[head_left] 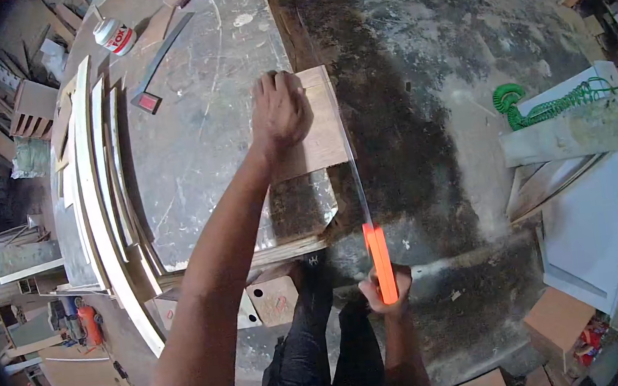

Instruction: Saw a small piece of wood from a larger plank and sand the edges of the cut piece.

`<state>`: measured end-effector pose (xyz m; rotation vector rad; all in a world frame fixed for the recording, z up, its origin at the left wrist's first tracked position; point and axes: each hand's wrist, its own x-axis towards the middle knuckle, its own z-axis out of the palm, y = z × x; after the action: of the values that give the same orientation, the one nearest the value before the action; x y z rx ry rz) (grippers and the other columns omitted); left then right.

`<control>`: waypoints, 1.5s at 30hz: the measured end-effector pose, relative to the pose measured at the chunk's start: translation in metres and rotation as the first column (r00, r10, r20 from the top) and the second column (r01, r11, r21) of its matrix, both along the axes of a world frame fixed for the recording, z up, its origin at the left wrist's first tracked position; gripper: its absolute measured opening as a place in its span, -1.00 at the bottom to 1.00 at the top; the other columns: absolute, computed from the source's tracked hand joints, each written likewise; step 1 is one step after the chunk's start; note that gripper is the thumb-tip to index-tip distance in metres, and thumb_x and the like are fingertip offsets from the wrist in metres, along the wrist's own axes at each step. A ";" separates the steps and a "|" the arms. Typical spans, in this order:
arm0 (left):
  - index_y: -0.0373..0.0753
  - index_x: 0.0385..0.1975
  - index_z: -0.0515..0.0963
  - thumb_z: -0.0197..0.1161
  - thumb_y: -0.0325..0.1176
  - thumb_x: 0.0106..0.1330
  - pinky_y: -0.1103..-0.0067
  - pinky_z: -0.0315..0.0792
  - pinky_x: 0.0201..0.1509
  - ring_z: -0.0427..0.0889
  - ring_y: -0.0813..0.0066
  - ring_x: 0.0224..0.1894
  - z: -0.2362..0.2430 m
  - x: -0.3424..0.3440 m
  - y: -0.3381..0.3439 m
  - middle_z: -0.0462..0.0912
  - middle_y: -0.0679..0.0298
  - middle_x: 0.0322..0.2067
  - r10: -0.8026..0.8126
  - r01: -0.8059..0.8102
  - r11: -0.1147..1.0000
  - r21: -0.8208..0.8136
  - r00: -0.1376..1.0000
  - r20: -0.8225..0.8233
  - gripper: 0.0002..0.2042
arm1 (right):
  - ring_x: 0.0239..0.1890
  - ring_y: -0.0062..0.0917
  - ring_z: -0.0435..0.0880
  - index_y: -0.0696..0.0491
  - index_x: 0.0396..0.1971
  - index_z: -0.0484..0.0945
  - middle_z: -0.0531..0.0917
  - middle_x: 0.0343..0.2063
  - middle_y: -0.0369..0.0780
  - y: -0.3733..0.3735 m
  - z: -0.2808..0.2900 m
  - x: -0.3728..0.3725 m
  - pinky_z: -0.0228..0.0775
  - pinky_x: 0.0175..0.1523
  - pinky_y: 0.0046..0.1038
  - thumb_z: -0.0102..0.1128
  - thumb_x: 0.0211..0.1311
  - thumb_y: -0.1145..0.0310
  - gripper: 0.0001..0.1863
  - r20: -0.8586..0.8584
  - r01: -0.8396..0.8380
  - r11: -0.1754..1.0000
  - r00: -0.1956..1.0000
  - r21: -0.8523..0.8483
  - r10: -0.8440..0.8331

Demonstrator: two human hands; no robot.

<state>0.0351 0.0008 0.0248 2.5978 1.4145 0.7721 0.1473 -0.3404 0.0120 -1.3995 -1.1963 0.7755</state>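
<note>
A pale, flat wooden board [322,134] lies at the table's right edge and juts past it. My left hand [281,111] bears down on the board's left side with bent fingers, holding it against the tabletop; its fingertips are partly hidden. Nearer my body, my right hand [403,285] is closed around the orange handle of a handsaw [381,265]. The saw's thin blade runs away from me along the board's right edge, touching or very close to it. I cannot tell how deep any cut is.
On the worn table [190,153] are a try square [164,61], a white glue bottle [114,37] and several long wood strips [98,179] at left. A green coiled hose [543,105] lies at right. Wooden boxes [274,300] stand below the table's near edge.
</note>
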 end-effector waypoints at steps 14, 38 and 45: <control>-0.39 0.02 0.33 -0.03 -0.22 0.35 0.08 0.18 0.18 0.32 -0.16 0.03 -0.011 0.001 0.004 0.37 -0.18 -0.02 -0.001 0.000 1.000 0.024 0.999 0.041 -0.62 | -0.69 -0.38 0.45 0.02 -0.66 0.41 0.44 -0.72 -0.30 0.018 -0.039 0.001 0.26 -0.57 -0.44 0.44 -0.07 0.30 -0.69 0.008 0.062 0.998 0.998 0.024 -0.062; -0.38 0.00 0.35 -0.01 -0.19 0.34 0.07 0.17 0.20 0.34 -0.19 0.03 -0.019 -0.008 0.010 0.40 -0.19 -0.07 -0.008 0.008 0.997 0.074 1.000 0.005 -0.61 | -0.73 -0.53 0.36 -0.02 -0.74 0.34 0.38 -0.75 -0.36 0.006 -0.035 0.008 0.21 -0.58 -0.52 0.50 -0.19 0.34 -0.62 -0.283 -0.014 0.998 0.959 -0.065 -0.005; -0.41 0.05 0.32 0.02 -0.23 0.32 0.11 0.20 0.17 0.34 -0.19 0.01 -0.014 -0.010 0.013 0.40 -0.18 -0.04 0.000 0.002 0.999 0.046 1.000 -0.030 -0.58 | -0.71 -0.49 0.35 -0.01 -0.73 0.31 0.35 -0.75 -0.33 -0.043 -0.029 -0.013 0.32 -0.50 -0.39 0.39 -0.12 0.34 -0.66 0.203 0.022 0.995 0.978 0.100 -0.042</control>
<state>0.0252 0.0137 0.0106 2.6555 1.4200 0.7777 0.1339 -0.3830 -0.0172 -1.4398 -1.3485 0.5524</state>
